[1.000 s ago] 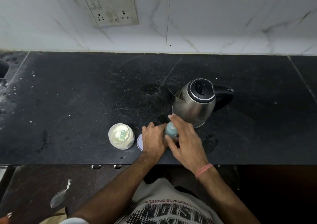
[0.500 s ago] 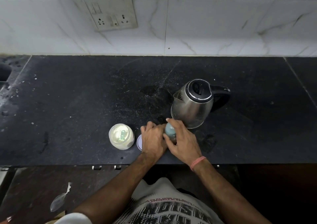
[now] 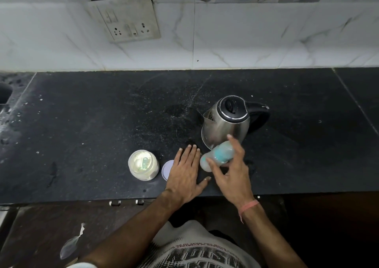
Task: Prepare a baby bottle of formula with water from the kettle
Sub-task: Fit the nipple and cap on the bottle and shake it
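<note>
Currently my right hand [image 3: 229, 171] grip holds bottle [image 3: 218, 155] tilted, long axis slanting toward kettle [image 3: 225, 124]; left hand [image 3: 184, 171] flat on bench [image 3: 102, 113].

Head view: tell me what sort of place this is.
Most likely a home kitchen: a dark stone counter against a tiled wall with a socket plate, and an electric kettle standing on it.

I observed the left hand [image 3: 185, 175] flat, fingers straight; the right hand [image 3: 229, 171] gripped a tilted baby bottle [image 3: 219, 155].

Blurred teal baby bottle [image 3: 218, 156] tilted beside steel kettle [image 3: 225, 122], open formula jar [image 3: 143, 164]
</note>
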A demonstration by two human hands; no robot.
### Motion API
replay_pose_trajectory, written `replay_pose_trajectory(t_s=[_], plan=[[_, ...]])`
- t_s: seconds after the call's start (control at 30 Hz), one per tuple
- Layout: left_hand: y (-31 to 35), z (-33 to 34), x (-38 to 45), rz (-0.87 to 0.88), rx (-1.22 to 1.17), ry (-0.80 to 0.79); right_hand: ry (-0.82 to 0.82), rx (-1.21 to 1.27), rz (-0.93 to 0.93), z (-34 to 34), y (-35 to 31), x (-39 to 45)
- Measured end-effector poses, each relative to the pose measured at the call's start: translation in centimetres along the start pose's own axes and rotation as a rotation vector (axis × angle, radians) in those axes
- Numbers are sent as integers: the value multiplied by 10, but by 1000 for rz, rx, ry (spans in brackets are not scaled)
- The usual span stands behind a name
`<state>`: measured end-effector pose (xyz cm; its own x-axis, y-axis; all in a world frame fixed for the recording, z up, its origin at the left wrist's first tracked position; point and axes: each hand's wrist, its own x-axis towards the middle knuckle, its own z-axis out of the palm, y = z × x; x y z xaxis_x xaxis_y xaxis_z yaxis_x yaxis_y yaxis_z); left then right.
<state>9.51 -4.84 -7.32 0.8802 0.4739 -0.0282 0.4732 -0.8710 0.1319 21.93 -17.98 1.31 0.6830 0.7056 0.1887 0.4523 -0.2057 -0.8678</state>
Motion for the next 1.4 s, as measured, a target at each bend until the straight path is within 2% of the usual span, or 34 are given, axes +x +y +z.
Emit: replay_pose_trajectory(t_s=[0.1, 0.17, 0.2, 0.3, 0.33, 0.43, 0.47, 0.6, 0.73, 0.83, 0.93, 0.97, 1.07, 1.2, 1.3, 1.4], plan=[[18, 1, -1, 39, -14, -25, 320, 251, 82, -15, -29, -2], [27, 4, -2, 1, -42, -53, 444, 414, 170, -18, -42, -5], [29, 6, -2, -2, -79, -50, 412, 462, 230, -21, -47, -7], [24, 17, -2, 85, -212, 15, 21, 542, 402, -39, -52, -5], [22, 19, -2, 130, -204, 6, 5, 569, 425, -49, -55, -3], [22, 19, -3, 135, -93, -86, 264, 599, 379, -72, -76, 11], [24, 19, -3, 116, -95, -97, 295, 578, 351, -77, -80, 14], [30, 23, -8, 76, -227, -25, 52, 574, 364, -70, -100, 17], [34, 18, -6, 4, -219, -91, 300, 550, 320, -53, -107, 11], [33, 25, -6, -32, -306, -49, 153, 561, 350, -50, -108, 5], [30, 31, -7, -34, -225, -73, 341, 674, 422, -54, -101, 2], [32, 32, -5, -41, -219, -82, 345, 688, 439, -55, -97, 3], [35, 33, -4, -45, -269, -47, 91, 632, 419, -55, -89, 3], [32, 34, -4, -32, -191, -102, 248, 676, 424, -55, -79, 4], [30, 35, -4, -14, -195, -115, 78, 604, 399, -56, -76, 1], [30, 33, -4, -14, -179, -154, 177, 610, 390, -60, -75, 1]])
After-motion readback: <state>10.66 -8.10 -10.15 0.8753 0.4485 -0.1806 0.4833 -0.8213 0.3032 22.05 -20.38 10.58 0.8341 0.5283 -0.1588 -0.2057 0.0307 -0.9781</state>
